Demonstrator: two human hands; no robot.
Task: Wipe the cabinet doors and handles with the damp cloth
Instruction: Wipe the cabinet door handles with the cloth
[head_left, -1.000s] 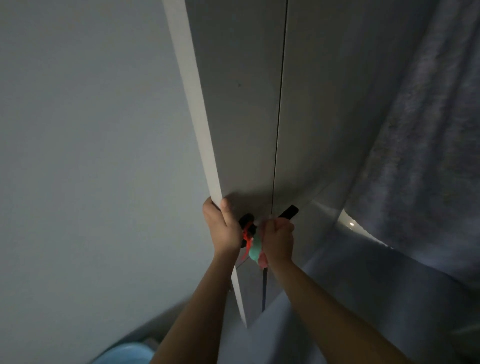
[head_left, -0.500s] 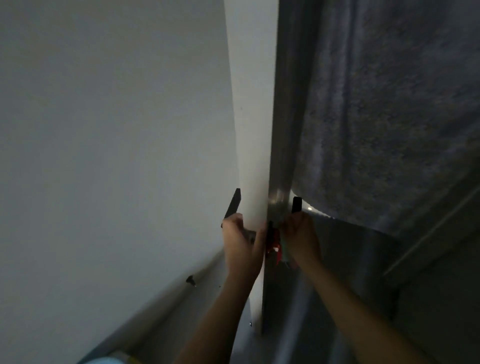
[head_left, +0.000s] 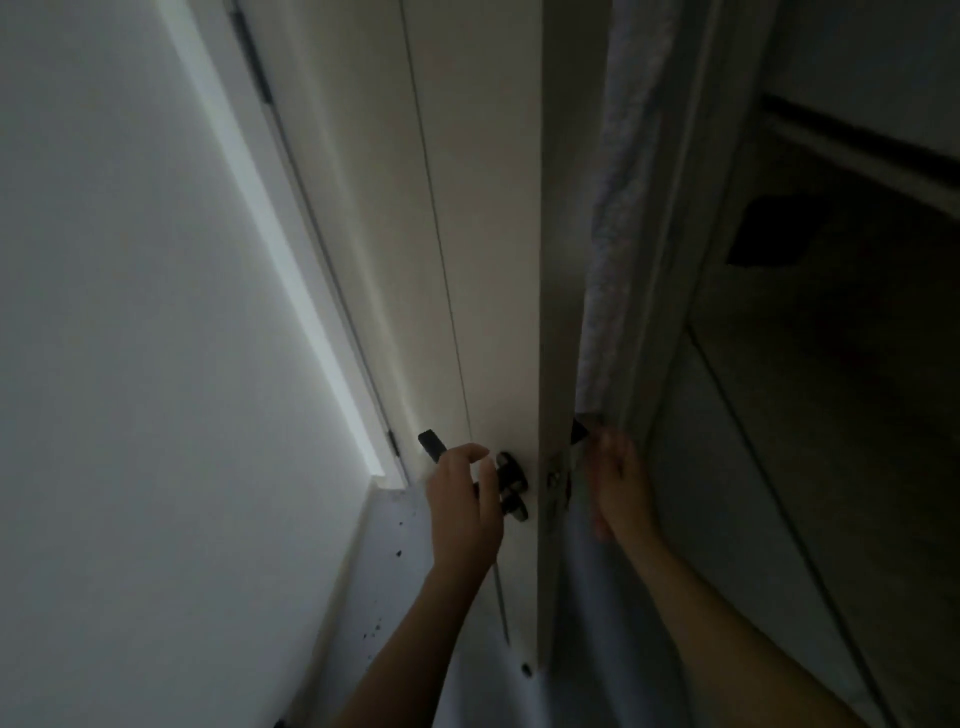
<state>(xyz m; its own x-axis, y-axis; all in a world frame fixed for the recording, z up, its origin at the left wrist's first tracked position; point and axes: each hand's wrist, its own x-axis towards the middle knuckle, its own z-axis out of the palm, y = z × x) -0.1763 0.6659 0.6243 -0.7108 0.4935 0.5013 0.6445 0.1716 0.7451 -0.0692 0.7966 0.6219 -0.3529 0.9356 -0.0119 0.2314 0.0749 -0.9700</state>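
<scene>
We are looking up along a pale door (head_left: 483, 249) that is standing edge-on to us in dim light, its narrow edge (head_left: 558, 312) running down the middle of the view. Our left hand (head_left: 465, 512) is reaching to the door's left face, with fingers loosely curled around the black lever handle (head_left: 432, 445), whose tip is sticking out to the left above the knuckles; the index finger is lifting slightly off. Just right of that hand, the round black base of the handle (head_left: 511, 470) and a second dark fitting (head_left: 515, 506) below it are showing against the door. Our right hand (head_left: 621, 488) is reaching past the door's edge on its right side, fingers bending up toward a dark handle tip (head_left: 577, 431) that is peeking out there; we cannot tell whether this hand is gripping anything, since the fingers are blurring into shadow. The damp cloth is not showing anywhere, so we cannot say where it is. A metal latch plate (head_left: 555, 475) is glinting on the door's edge between the two hands. To the left, a plain wall (head_left: 130, 312) is catching a strip of light beside the door frame (head_left: 291, 171). To the right, a pale speckled fabric (head_left: 618, 208) is hanging close beside the door, and farther right a dark cabinet (head_left: 831, 364) is sitting in shadow.
</scene>
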